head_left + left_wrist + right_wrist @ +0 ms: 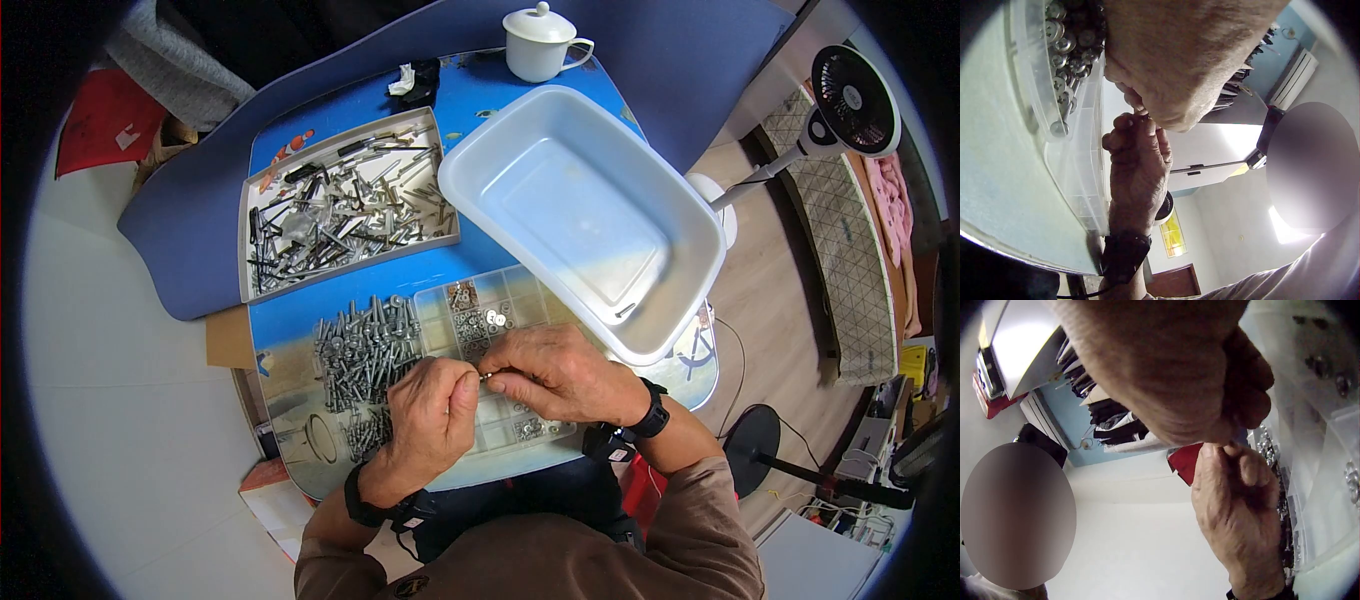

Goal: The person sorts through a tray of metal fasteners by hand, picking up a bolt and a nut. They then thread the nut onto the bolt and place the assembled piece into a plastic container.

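Observation:
My left hand (435, 415) and right hand (560, 370) meet over the clear divided box (497, 438). Between their fingertips they pinch a small metal fastener (487, 377); mostly covered by fingers, its exact kind I cannot tell. In the left wrist view the right hand (1138, 169) comes up from below to the left hand's fingertips. The right wrist view has the left hand (1238, 512) with fingers curled and thumb against them. Left of the box lies a pile of screws (365, 350). Washers and nuts (480, 325) fill some of the box's compartments.
A white plastic tub (590, 210) with one screw (625, 311) in it overlaps the box's far right part. Behind the screw pile stands a shallow carton (350, 270) of mixed hardware. A lidded white mug (538, 45) is at the back; a fan (850, 100) stands right.

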### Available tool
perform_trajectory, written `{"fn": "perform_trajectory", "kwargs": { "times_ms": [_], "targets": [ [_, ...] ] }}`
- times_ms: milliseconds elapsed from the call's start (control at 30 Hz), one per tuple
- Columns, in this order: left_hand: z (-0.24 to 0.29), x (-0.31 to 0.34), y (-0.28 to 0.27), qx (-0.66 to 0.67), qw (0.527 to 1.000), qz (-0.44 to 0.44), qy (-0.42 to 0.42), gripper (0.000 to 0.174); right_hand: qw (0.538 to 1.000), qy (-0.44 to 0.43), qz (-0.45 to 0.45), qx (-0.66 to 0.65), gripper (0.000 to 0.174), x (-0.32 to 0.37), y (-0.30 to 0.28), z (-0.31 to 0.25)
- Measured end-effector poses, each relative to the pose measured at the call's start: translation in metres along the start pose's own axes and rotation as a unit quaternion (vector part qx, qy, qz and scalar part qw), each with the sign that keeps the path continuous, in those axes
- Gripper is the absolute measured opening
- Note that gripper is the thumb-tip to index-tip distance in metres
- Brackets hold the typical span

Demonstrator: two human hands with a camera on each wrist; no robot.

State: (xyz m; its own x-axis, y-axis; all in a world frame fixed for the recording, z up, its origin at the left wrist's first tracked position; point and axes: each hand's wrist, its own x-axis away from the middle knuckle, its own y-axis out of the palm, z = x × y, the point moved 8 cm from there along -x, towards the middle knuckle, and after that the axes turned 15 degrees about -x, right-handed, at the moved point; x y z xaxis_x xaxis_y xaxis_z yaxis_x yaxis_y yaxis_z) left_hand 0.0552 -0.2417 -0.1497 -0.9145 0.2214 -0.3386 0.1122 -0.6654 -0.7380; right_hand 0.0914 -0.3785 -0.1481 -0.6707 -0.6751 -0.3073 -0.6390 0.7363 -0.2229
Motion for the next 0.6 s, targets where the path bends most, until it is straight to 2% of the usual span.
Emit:
{"fn": "perform_trajectory", "kwargs": {
  "times_ms": [367,600],
  "targets": [
    [-0.0003,0.0002,0.0008,-0.002,1.000,-0.001,0.002,0.007,0.999,0.026,0.009,-0.018,0.020,0.0000,-0.0010,0.0004],
    [0.0005,0.0002,-0.0002,0.002,1.000,0.001,-0.002,0.008,1.000,0.005,-0.003,-0.003,0.018,-0.0010,0.0009,0.0006]
  ]
}}
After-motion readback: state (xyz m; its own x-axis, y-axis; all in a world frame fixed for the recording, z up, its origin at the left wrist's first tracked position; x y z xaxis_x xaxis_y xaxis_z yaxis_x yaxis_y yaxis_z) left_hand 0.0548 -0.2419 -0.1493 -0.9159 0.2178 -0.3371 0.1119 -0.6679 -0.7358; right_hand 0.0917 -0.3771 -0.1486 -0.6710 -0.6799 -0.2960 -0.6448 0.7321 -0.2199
